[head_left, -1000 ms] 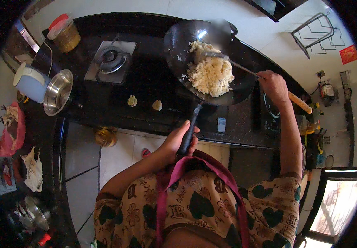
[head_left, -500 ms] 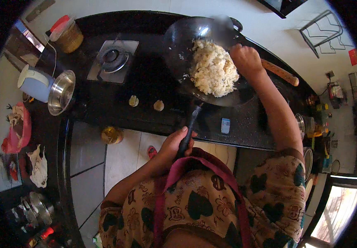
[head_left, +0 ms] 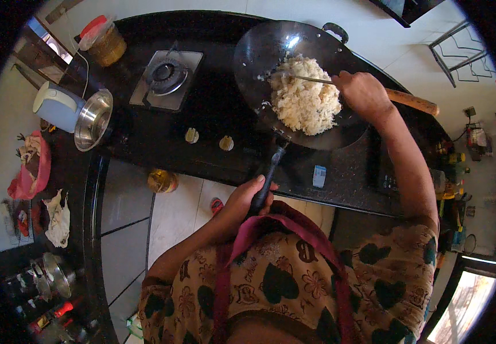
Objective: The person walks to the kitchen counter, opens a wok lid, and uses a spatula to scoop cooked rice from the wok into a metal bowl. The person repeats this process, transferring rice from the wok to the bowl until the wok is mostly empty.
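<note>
Spatula shaft [head_left: 310, 79] newly visible across rice [head_left: 305, 103], right fingers [head_left: 342, 86] gripping it, left fingers [head_left: 253, 185] around wok handle [head_left: 272, 164]

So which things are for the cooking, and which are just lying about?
For the cooking:
- wok, its handle in the left hand
- rice in it
- long-handled tool in the right hand

Probably just lying about:
- blue jug
- steel bowl
- pink container

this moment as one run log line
left hand: grips wok handle | right hand: holds wooden-handled utensil, shaft across rice | rice: heaped in wok | burner: left of wok
</note>
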### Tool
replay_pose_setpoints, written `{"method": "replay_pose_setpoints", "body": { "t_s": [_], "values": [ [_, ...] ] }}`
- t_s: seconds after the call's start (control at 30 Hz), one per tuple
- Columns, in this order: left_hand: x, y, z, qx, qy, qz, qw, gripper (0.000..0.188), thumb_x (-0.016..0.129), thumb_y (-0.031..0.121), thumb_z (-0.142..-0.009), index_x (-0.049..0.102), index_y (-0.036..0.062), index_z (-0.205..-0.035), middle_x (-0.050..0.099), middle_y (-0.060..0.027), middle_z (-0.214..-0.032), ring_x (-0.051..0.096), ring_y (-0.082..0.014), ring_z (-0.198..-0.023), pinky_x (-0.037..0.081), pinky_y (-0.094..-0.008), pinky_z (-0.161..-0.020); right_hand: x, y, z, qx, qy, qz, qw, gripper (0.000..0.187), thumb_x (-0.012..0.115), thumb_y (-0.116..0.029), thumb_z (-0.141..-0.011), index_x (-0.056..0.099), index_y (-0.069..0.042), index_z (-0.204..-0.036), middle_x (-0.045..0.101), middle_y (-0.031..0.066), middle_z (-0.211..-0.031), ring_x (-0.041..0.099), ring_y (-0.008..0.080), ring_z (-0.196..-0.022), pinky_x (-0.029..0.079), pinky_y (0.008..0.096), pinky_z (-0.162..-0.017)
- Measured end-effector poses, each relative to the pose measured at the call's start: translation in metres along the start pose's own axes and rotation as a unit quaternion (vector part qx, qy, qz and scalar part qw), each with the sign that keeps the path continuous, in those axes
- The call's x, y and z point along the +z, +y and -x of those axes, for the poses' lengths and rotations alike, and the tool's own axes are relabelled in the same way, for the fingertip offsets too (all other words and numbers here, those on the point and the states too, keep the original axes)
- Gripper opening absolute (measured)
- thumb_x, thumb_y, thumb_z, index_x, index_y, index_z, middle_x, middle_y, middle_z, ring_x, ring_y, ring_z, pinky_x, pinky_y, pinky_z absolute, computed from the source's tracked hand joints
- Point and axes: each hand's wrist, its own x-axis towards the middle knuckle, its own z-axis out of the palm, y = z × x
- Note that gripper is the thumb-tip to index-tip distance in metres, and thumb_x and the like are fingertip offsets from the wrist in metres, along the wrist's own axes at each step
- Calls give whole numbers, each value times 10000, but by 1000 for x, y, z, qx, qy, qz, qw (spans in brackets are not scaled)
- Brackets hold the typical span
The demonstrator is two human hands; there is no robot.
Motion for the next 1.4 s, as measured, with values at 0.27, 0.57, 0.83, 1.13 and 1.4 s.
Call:
{"method": "replay_pose_setpoints", "body": {
  "t_s": [0.27,0.57,0.83,1.13,1.4],
  "values": [
    [4,-3,-1,-13,9,24,1000,502,324,458,-966,511,11,-1101,549,-36,-713,504,-139,-549,398,-271,-505,31,19,-20,67,35,-58,995,179,523,-145,-834,614,-88,-978,613,104,-856,628,314,-736,521,409,-629],
    [4,-9,-4,5,-19,20,1000,519,317,476,-966,507,15,-1109,556,-54,-709,524,-151,-568,412,-267,-509,-9,22,40,29,-29,6,999,180,563,-138,-807,630,-88,-966,574,81,-818,610,295,-700,503,396,-595],
    [7,-25,-5,11,-99,-88,991,433,351,454,-972,456,55,-1104,587,-66,-817,535,-111,-730,433,-250,-691,-130,-7,83,59,-108,21,992,77,543,-81,-786,609,-75,-824,607,134,-852,632,319,-738,527,407,-640],
    [27,-4,3,-5,-154,-177,972,444,327,469,-974,474,53,-1022,582,-46,-835,537,-114,-760,432,-254,-748,-96,-88,55,30,-106,97,989,48,573,-79,-746,618,-89,-732,609,62,-732,647,170,-687,521,287,-561],
    [16,-23,-6,-2,-152,-115,982,423,347,430,-978,498,39,-1036,605,-56,-834,561,-121,-787,443,-260,-769,-74,-24,36,79,-79,-40,993,76,584,-103,-744,644,-66,-771,632,116,-777,631,304,-760,523,387,-682]
  ]
}}
